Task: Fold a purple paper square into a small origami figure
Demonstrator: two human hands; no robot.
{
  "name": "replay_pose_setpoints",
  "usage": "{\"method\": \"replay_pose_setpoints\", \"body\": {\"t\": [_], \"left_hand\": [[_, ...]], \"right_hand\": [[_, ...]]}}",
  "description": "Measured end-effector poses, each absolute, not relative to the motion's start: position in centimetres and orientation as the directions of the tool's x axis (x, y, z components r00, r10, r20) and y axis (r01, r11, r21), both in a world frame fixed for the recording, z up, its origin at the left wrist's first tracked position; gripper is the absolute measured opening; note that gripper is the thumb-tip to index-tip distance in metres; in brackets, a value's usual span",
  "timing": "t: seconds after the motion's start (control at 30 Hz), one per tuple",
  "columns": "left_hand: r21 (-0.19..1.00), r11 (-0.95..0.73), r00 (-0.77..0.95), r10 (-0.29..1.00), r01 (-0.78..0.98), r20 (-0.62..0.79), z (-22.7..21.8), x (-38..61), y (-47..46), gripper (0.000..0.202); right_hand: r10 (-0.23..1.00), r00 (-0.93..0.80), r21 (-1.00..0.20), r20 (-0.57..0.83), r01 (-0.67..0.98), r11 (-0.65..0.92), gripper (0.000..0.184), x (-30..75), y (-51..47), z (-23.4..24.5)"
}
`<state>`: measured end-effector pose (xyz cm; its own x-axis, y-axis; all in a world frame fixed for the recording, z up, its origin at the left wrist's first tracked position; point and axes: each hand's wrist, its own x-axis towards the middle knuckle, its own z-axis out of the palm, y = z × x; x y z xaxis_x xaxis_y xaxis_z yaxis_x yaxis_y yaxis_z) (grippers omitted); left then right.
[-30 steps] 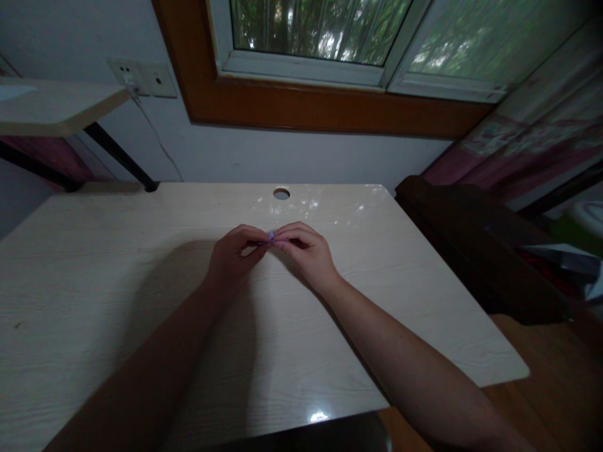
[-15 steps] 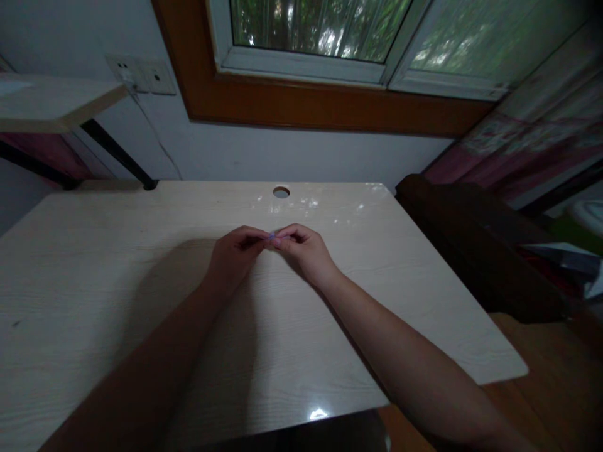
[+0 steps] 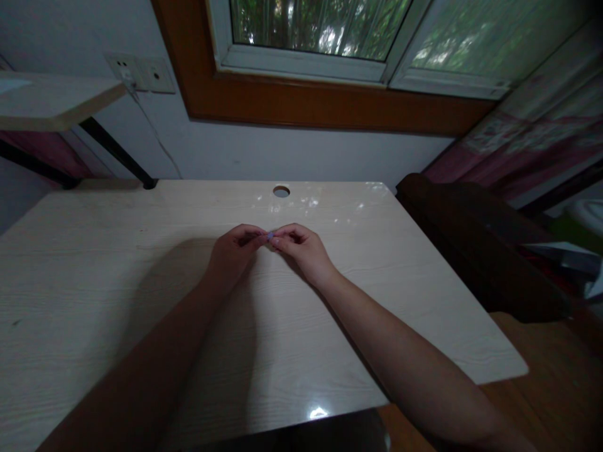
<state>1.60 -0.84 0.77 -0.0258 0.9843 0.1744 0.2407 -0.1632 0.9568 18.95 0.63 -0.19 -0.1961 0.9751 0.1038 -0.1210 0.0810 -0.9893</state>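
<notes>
A tiny bluish-purple object (image 3: pixel 270 236) sits between my fingertips, too small for me to tell its kind. My left hand (image 3: pixel 235 250) pinches it from the left with thumb and forefinger. From the right, my right hand (image 3: pixel 304 248) pinches it the same way, so the fingertips of both hands nearly meet. Both hands are over the far middle part of a pale wood-grain desk (image 3: pixel 400 270). Most of the small object is hidden by the fingers.
A round cable hole (image 3: pixel 281 192) lies beyond my hands near the desk's back edge. At the left, a raised shelf (image 3: pixel 56 103) stands on black legs (image 3: pixel 117 150). A cord (image 3: pixel 155 132) hangs from the wall socket (image 3: pixel 141 73). Dark brown furniture (image 3: pixel 471 245) stands at the right.
Both hands stay in almost the same place. The fingers have shifted slightly around the small object, and a little more of its bluish-purple surface shows.
</notes>
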Motion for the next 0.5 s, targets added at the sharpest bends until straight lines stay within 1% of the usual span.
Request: {"method": "replay_pose_setpoints", "body": {"t": [0.1,0.17,0.33,0.5], "left_hand": [[0.962,-0.142,-0.012,0.989,0.233,0.149,0.91,1.50,-0.77,0.022],[0.965,-0.128,0.005,0.991,0.228,0.130,0.88,1.44,-0.70,0.022],[0.976,-0.107,0.023,0.994,0.191,0.105,0.40,1.23,-0.37,0.023],[0.983,-0.100,0.046,0.994,0.152,0.094,-0.06,1.08,-0.14,0.022]], "right_hand": [[0.962,-0.158,-0.975,0.224,-0.034,0.221,0.019,19.09,0.46,0.19],[0.955,-0.156,-0.968,0.252,-0.042,0.248,0.017,19.13,0.42,0.39],[0.977,-0.160,-0.980,0.142,-0.164,0.116,0.018,19.05,0.76,0.23],[0.970,-0.218,-0.987,0.108,-0.137,0.079,0.019,19.09,1.03,-0.25]]}}
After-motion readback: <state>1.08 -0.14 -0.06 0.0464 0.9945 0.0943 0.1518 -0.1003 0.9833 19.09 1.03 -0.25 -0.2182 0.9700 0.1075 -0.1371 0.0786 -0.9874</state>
